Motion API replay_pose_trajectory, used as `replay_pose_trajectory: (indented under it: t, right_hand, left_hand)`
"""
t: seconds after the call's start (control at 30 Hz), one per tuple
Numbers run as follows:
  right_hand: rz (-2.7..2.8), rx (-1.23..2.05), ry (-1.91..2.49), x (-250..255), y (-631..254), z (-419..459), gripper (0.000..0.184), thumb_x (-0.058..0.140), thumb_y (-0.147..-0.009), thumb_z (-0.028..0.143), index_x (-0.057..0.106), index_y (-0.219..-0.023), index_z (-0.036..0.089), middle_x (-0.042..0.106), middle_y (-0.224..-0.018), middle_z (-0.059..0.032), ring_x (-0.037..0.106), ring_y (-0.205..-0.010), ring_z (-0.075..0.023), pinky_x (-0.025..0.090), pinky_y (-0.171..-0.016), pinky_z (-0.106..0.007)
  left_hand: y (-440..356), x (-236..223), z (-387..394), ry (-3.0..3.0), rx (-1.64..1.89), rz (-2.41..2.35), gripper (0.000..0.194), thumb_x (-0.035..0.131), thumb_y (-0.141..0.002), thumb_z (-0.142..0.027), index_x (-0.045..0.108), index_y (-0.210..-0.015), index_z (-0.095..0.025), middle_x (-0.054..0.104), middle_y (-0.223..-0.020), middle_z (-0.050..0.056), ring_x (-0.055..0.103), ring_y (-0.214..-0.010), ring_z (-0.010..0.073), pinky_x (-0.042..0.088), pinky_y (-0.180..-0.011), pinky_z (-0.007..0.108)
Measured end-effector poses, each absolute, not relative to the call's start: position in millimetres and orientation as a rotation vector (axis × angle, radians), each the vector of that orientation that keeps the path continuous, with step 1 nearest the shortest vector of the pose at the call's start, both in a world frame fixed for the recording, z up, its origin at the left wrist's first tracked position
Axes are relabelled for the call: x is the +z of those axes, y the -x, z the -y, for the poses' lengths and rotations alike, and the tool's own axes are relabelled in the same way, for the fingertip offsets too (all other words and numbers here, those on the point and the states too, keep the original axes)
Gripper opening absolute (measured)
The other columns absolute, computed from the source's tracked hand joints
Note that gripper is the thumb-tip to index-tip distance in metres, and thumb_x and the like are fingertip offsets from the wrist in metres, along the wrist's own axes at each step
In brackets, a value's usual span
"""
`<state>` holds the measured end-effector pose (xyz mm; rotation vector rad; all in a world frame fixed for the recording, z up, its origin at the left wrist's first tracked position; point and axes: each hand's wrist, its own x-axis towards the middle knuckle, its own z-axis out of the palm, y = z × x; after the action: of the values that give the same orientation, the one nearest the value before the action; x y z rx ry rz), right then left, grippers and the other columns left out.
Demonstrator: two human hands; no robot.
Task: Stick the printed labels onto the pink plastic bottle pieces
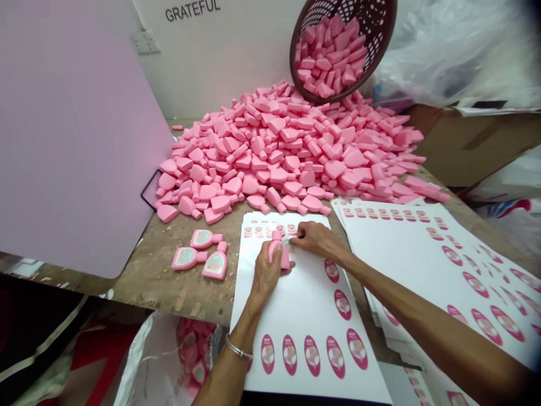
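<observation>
Pink and hollow-looking, the plastic bottle (278, 252) stands in our left hand (266, 274), fingers curled closed around its body above the sticker sheet (304, 316). Our right hand (315, 238) lies just beside it, nearly flat; we cannot tell if it pinches anything. We judge the bottle light, stiff and slick, best held across its wide body.

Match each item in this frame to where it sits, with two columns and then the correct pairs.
Items:
1. Pink plastic bottle
2. Three labelled pink plastic bottles
3. Dark brown perforated basket
4. White sheet of pink oval labels

Places:
A. Tilted above a heap of pink plastic bottles
B. On the scuffed wooden table
C. Gripped in the left hand
D. Under the left hand and the right hand

Pairs: 1-C, 2-B, 3-A, 4-D
</observation>
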<state>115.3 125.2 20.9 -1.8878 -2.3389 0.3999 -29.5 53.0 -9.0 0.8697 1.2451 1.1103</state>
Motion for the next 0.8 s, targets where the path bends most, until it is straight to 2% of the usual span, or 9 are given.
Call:
replay_pose_trajectory:
  t: [0.17,0.3,0.43,0.6,0.8]
  right_hand:
    - [2.488,0.245,1.893,29,-99,-120,0.011,0.057,-0.074,0.022,0.059,-0.082,0.015,0.065,-0.077,-0.0108,0.059,-0.08,-0.0251,0.028,-0.065,-0.031]
    - [2.548,0.177,1.853,28,-106,-122,0.014,0.052,-0.081,0.027,0.059,-0.081,0.015,0.066,-0.076,-0.011,0.058,-0.079,-0.0247,0.028,-0.069,-0.034]
    - [2.48,0.038,1.811,18,-126,-116,0.021,0.041,-0.089,0.026,0.059,-0.09,0.014,0.067,-0.085,-0.014,0.056,-0.086,-0.0262,0.027,-0.074,-0.036]
    - [2.373,0.057,1.752,-3,-136,-94,0.02,0.041,-0.091,0.026,0.058,-0.091,0.017,0.067,-0.089,-0.0086,0.056,-0.087,-0.0226,0.028,-0.075,-0.033]
    - [2.258,0.188,1.712,-12,-127,-82,0.016,0.044,-0.088,0.025,0.058,-0.086,0.019,0.066,-0.086,-0.0069,0.057,-0.084,-0.02,0.031,-0.072,-0.029]
  left_hand:
    - [29,-8,-53,-0.872,1.11,-1.261,0.039,0.054,-0.082,-0.051,0.049,-0.102,-0.017,0.055,-0.099,0.008,0.068,-0.06,0.0169,0.058,-0.056,0.031]
    - [29,-8,-52,-0.862,1.12,-1.252,0.04,0.054,-0.082,-0.051,0.048,-0.102,-0.017,0.053,-0.098,0.007,0.068,-0.061,0.0168,0.058,-0.057,0.031]
    - [30,-8,-52,-0.844,1.133,-1.227,0.043,0.056,-0.08,-0.054,0.048,-0.101,-0.017,0.052,-0.097,0.006,0.069,-0.064,0.0174,0.058,-0.057,0.029]
    - [30,-8,-51,-0.843,1.147,-1.228,0.043,0.057,-0.079,-0.054,0.049,-0.1,-0.017,0.054,-0.095,0.006,0.068,-0.064,0.0167,0.057,-0.055,0.027]
    - [30,-7,-51,-0.838,1.146,-1.232,0.044,0.057,-0.079,-0.054,0.05,-0.1,-0.017,0.056,-0.093,0.006,0.068,-0.064,0.0168,0.057,-0.055,0.027]
